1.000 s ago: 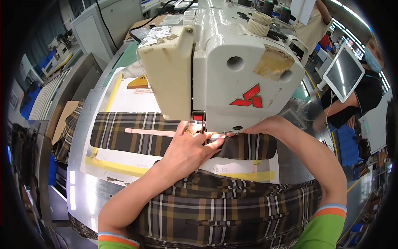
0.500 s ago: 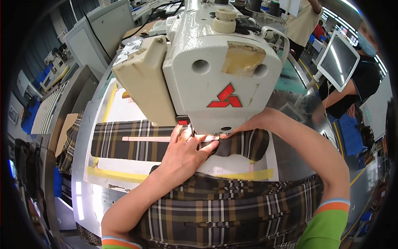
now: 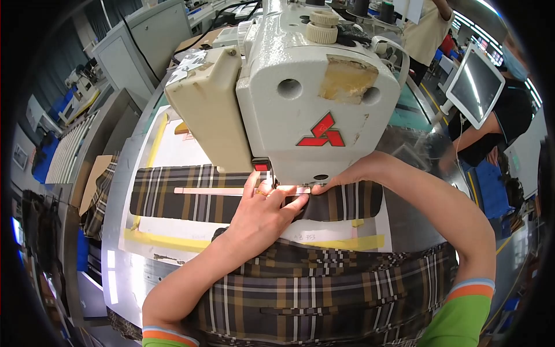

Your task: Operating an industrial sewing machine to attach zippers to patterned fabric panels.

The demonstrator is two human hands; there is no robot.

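Observation:
A dark plaid fabric panel point(image 3: 159, 196) lies flat beneath the head of a white sewing machine point(image 3: 277, 115). Along its middle runs a narrow pale pink strip point(image 3: 208, 191). My left hand point(image 3: 263, 214) rests on the panel with fingers apart, its fingertips at the strip beside the needle area point(image 3: 274, 182). From the right, my right hand point(image 3: 341, 175) reaches in under the machine head. Its thumb touches the cloth at the strip's right end, close to my left fingertips; the machine head hides its other fingers.
Bunched plaid cloth point(image 3: 324, 295) covers the near side. Under the panel is a white sheet point(image 3: 173, 226) edged with yellow tape point(image 3: 324, 242). A metal table point(image 3: 130, 260) surrounds it. At right stand a screen point(image 3: 477, 87) and a person in dark clothing point(image 3: 511, 110).
The whole view has shifted slightly, so the machine sits a little further right. The panel's right end looks straighter. Both hands keep nearly the same place on the strip.

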